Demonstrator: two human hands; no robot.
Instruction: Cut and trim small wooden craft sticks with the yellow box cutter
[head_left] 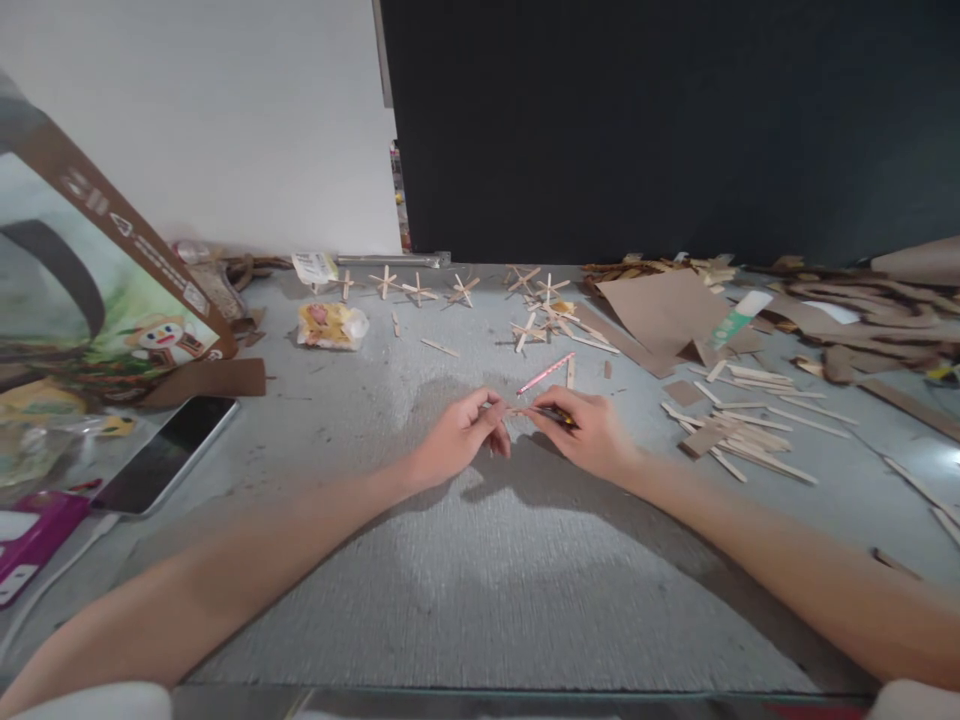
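Forearms are reaching in from the lower corners over the grey table, bringing both hands together at the centre of the frame. There, a small, thin piece is sitting between the two sets of fingertips, raised a little, it seems, above the table. The left hand is pinching its near end between thumb and forefinger, the other fingers curling loosely below. The right hand is closing thumb and fingers around a dark tool with a yellow part, its tips meeting the piece; whether they are also gripping it is too small to tell.

For work this fine, a light, even pinch is probably serving best: squeezing hard would be risking a bend or a slip. Resting the wrists would be steadying both hands, and angling the tool away from the left fingertips would be sparing them a nick if its end is sharp. A pink stick is lying just beyond the fingers; crossed sticks are standing farther up, and loose sticks are spreading at right.
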